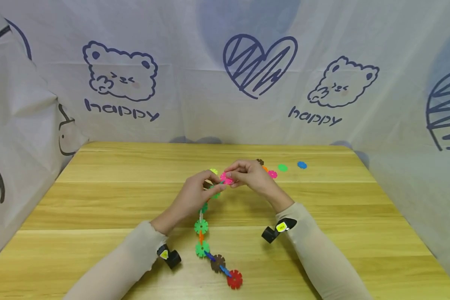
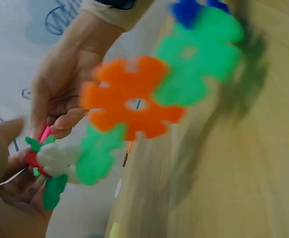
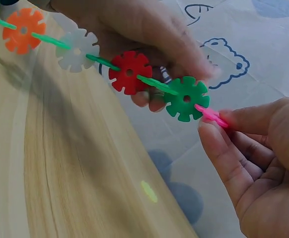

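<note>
My right hand (image 1: 256, 178) pinches a pink notched plastic disc (image 3: 213, 116) between thumb and fingertip. That disc meets the edge of a dark green disc (image 3: 186, 98), the end of a chain of interlocking snowflake discs. My left hand (image 1: 190, 195) holds the chain near this end, its fingers partly behind the discs in the right wrist view. Further along come a red disc (image 3: 130, 73), a white disc (image 3: 77, 50) and an orange disc (image 3: 24, 30). The chain hangs down toward me, past a brown disc (image 1: 218, 263) to another red disc (image 1: 234, 279).
On the wooden table (image 1: 116, 200), loose discs lie beyond my hands: a blue disc (image 1: 301, 165), a light green disc (image 1: 283, 167), a pink one (image 1: 272, 174) and a yellow one (image 1: 213, 171). A printed white cloth (image 1: 195, 104) hangs behind the table.
</note>
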The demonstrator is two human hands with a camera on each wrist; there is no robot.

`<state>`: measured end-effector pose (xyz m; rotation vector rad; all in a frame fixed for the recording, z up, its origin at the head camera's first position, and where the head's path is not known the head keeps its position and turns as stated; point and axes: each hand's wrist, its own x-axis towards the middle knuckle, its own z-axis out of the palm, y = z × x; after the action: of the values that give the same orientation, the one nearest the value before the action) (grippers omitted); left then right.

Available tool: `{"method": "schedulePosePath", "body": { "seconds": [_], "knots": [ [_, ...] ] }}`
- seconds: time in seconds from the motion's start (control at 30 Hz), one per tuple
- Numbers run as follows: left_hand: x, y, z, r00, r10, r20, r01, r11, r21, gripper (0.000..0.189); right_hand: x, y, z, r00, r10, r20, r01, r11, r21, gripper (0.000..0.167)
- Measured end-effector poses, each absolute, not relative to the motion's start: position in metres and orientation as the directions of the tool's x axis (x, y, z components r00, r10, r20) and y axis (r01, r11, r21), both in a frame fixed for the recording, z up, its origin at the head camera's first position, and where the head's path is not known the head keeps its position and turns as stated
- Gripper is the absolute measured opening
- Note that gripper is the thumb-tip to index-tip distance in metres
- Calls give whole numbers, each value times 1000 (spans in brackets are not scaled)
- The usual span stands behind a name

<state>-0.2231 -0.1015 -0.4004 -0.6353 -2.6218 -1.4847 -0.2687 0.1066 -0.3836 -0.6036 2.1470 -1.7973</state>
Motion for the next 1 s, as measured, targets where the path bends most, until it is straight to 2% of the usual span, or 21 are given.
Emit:
{"method": "schedulePosePath", "body": {
  "seconds": [0.13,0.37,0.6,0.77,1.0],
  "knots": [
    [-230,-106,-401,-940,318,119,232,346,909,37,-269,105,-385,-871,-489,35,-129,160,-979,17],
    [-238,-111,-410,-920,390,-42,51,227,973,38,-267,102,-385,-857,-515,26,-147,195,-970,14],
    [-241,-113,-420,-904,423,-59,7,152,988,33,-269,106,-385,-853,-520,39,-183,227,-957,17],
    [-242,-112,-426,-913,400,-79,-39,107,993,28,-273,116,-384,-876,-480,45,-194,264,-945,24],
    [-245,-112,-432,-921,380,-81,-82,14,997,23,-287,141,-384,-921,-380,91,-249,393,-885,27]
  ]
}}
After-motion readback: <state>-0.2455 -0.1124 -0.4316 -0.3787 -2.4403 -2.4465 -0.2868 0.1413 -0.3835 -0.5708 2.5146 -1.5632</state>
